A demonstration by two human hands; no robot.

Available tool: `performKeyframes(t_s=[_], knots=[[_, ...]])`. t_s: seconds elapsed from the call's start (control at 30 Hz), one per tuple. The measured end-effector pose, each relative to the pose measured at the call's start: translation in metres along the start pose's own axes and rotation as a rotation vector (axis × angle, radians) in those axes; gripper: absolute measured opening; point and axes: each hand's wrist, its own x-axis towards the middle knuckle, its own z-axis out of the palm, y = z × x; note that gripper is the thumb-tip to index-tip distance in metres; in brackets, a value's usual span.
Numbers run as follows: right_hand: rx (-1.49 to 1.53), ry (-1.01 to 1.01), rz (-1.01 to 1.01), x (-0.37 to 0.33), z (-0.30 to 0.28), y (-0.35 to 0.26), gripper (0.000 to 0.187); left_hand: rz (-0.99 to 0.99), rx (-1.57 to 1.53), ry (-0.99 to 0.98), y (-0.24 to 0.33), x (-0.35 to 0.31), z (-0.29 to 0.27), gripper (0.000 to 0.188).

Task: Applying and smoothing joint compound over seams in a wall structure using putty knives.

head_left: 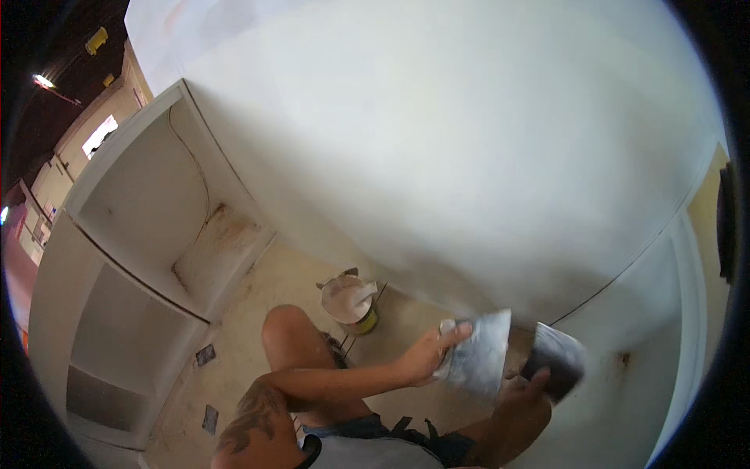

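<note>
A white shelving unit [51,305] at left, two dark flat pieces [205,355] on the beige floor [254,293].
A thin cord [201,176] hangs down the unit's upper compartment, whose base is stained brown; at right, a pale panel [644,402] bears a rusty spot [623,359], with a dark object [726,223] near the picture's edge; at upper left, a lit lamp [44,81] and yellow fixture [96,41] show against a dark ceiling [66,47].
</note>
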Motion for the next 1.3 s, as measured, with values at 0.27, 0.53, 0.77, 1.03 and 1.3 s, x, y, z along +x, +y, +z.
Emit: performKeyframes(t_s=[0.27,0.53,0.77,1.03,1.3], knots=[[0.091,-0.122,-0.954,0.067,0.046,0.106,0.037,0.368,0.376,0.283,0.002,0.023,-0.016,0.042],[0.55,-0.191,-1.314,0.063,0.063,0.05,0.027,0.952,0.966,-0.473,0.032,0.04,-0.01,0.059],[0.68,-0.855,-0.246,0.059,-0.024,-0.007,0.032,0.756,1.818,-0.599,0.054,0.035,-0.009,0.061],[0.454,-0.425,-0.755,0.111,-0.037,-0.105,0.036,0.579,1.756,-0.688,0.012,0.039,-0.035,0.061],[-0.218,0.672,-1.669,0.16,-0.092,-0.29,0.035,0.435,1.812,-0.7,-0.011,0.043,-0.039,0.05]])
